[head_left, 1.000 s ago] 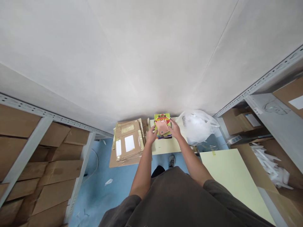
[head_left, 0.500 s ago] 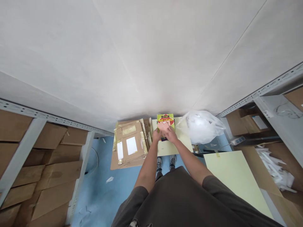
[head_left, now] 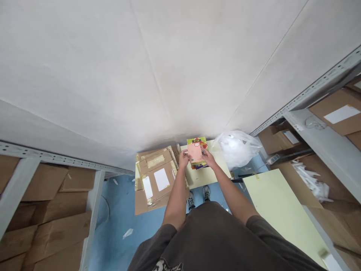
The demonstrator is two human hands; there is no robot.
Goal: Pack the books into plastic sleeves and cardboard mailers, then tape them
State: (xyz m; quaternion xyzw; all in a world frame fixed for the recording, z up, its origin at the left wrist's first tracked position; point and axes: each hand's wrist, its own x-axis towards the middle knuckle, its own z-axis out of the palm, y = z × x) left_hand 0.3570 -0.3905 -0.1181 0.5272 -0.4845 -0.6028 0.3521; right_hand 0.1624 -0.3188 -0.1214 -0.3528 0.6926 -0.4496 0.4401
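Observation:
A pink book [head_left: 194, 153] with a barcode near its lower left corner is between my two hands, over a small stack of books. My left hand [head_left: 183, 159] grips its left edge, and my right hand [head_left: 208, 158] has its right edge between thumb and fingers. Beneath it, a yellow-green book [head_left: 193, 140] with red and black print shows at the top and right. Darker book edges peek out at the bottom of the stack. The stack rests on a pale yellow table [head_left: 205, 181] against the wall.
Flattened cardboard boxes [head_left: 153, 173] with white labels lie to the left. A translucent plastic bag [head_left: 237, 148] of white material sits right of the books. Another pale yellow board [head_left: 279, 207] is at the right. Shelving with cardboard boxes [head_left: 56, 226] flanks both sides; scraps litter the blue floor [head_left: 113, 233].
My hands have moved apart to opposite edges of the pink book, whose cover now shows more fully and straighter over the stack. The camera view has shifted slightly.

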